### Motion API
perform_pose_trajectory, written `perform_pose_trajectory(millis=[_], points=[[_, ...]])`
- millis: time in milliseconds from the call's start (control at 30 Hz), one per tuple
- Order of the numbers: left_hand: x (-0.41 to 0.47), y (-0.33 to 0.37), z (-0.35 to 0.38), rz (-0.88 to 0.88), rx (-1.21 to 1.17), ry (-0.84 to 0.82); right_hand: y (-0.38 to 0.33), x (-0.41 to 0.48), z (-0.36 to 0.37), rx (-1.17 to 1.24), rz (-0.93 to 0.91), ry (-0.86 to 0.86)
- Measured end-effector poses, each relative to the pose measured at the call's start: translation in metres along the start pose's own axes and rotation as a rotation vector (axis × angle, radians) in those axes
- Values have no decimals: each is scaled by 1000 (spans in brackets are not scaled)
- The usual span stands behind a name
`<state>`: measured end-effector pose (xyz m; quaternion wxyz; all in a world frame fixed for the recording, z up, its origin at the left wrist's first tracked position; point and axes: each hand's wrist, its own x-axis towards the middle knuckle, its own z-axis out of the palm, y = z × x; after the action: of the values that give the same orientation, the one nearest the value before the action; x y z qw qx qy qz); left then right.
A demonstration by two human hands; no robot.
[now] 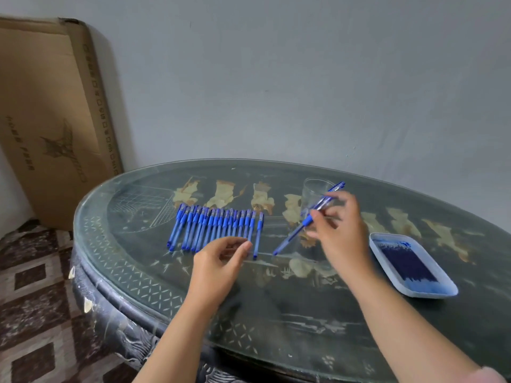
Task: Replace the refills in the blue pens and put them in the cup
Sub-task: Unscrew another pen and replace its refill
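Blue pen (289, 239) in right hand (340, 230) beside clear cup (312, 189); left hand (218, 266) near pen row (215, 225).

Desk (276, 308): round, dark, with a glass top over pale painted figures and a lattice border; carved, chipped rim.
Cardboard box (49, 120): large, flat, brown, printed, leaning against the wall behind the desk's left side.
Wall (304, 78): plain grey.
Floor (30, 299): brown and cream checked tiles.

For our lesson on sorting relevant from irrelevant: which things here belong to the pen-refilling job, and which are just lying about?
Job: row of blue pens; pen held by the right hand; glass cup; tray of refills.
Lying about: cardboard box leaning against the wall.
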<state>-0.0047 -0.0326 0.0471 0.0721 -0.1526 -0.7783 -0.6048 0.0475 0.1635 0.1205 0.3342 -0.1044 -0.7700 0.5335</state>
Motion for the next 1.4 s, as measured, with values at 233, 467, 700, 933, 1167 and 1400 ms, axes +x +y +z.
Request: perform_pose_trajectory(millis=[233,467,700,933,1167,1400], points=[[26,-28,-20,-64,120,203,9,68,-36,-106,-79,370],[30,-38,-20,-114,72,242,41,117,-29,-281,-93,352],[31,-37,-20,-107,75,236,67,131,-16,-528,22,190],[31,-37,-20,-102,51,241,83,136,-12,-595,67,105],[30,-34,-20,-105,35,237,69,104,0,-501,29,346],[29,-34,-21,-103,44,240,74,32,71,-546,231,-227]])
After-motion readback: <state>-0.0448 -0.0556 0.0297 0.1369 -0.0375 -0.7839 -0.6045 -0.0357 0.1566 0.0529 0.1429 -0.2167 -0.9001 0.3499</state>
